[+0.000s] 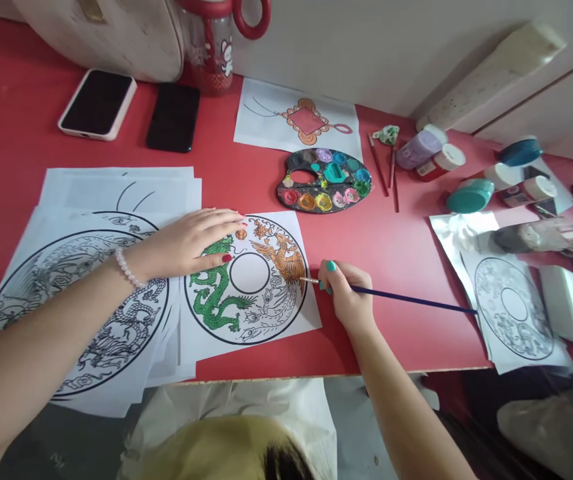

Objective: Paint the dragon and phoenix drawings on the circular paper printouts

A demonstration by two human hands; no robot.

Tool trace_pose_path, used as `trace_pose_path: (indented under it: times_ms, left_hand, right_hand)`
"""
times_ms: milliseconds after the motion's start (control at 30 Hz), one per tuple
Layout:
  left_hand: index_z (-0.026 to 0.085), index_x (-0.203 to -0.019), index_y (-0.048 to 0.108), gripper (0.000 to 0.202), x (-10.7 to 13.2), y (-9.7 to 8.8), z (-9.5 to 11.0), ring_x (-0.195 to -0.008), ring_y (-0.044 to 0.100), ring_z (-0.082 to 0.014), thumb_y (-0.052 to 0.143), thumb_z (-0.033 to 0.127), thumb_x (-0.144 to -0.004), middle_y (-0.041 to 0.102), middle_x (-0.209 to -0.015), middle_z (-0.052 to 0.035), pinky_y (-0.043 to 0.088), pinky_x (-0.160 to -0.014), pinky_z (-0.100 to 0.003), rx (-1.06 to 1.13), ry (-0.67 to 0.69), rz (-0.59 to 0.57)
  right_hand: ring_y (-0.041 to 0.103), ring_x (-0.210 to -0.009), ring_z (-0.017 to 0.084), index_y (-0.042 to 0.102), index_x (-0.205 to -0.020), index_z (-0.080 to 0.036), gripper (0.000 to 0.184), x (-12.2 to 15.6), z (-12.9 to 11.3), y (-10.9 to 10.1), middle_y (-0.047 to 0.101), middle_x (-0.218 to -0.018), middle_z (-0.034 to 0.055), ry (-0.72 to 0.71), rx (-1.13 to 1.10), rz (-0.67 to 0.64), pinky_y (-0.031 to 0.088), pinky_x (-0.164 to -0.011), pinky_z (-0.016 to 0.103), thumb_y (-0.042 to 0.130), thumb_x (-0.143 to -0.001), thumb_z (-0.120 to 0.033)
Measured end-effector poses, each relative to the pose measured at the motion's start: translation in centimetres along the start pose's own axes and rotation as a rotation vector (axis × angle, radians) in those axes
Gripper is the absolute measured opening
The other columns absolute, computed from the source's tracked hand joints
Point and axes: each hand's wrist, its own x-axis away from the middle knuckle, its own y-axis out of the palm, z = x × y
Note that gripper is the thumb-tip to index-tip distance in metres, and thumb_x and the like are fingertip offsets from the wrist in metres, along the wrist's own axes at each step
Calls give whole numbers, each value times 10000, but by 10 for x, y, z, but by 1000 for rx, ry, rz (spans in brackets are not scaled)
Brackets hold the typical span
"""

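Smooth red tabletop [391, 253] lay beneath everything. With thumb and fingers clamped on its shaft, the right hand [347, 293] held a slim dark-blue paintbrush [416, 300] near its metal ferrule, likely for fine control, the tip at three o'clock on a white paper sheet [249, 273] printed with a circular dragon-and-phoenix design. At ten o'clock the left hand [194, 241] lay flat, fingers extended, clasping nothing, seemingly steadying the page. An oval black paint palette [311, 189] sat toward one o'clock, probably for easy dipping; loose line-art sheets [126, 327] lay at nine.
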Motion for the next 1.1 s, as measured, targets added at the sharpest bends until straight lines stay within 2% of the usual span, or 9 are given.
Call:
trace_pose_path:
  times_ms: [133, 333, 900, 1100]
  left_hand:
    - [202, -1414, 357, 672, 1, 1, 0, -1368, 338, -246, 281, 651, -919, 393, -1477, -94, 252, -1143, -418, -6, 1, 8]
    - [195, -1405, 376, 659, 1, 1, 0, -1364, 344, -250, 287, 639, -926, 399, -1474, -98, 267, -1135, -433, -6, -10, 4]
    - [187, -1396, 381, 661, 1, -1, 2, -1375, 330, -249, 272, 641, -928, 383, -1485, -107, 259, -1140, -438, 14, -30, -23]
    - [198, -1395, 377, 617, 2, -2, 4, -1362, 352, -249, 301, 608, -941, 402, -1472, -107, 287, -1129, -441, 6, -34, -16]
  right_hand:
    - [361, -490, 103, 415, -479, -190, 513, 0, -1, 0, 404, -493, -15, 1, -18, 19, 293, -502, 263, 473, -890, -492]
    - [281, -469, 92, 406, -484, -191, 484, -1, -5, 1, 329, -482, -32, 15, 20, -4, 248, -483, 262, 467, -880, -463]
    - [309, -477, 95, 405, -489, -192, 501, 4, 2, -2, 363, -486, -26, 8, -30, 88, 257, -499, 272, 447, -884, -497]
    - [395, -482, 100, 480, -653, -200, 321, 21, -2, 1, 439, -523, -42, 48, -64, 138, 324, -479, 234, 543, -830, -461]
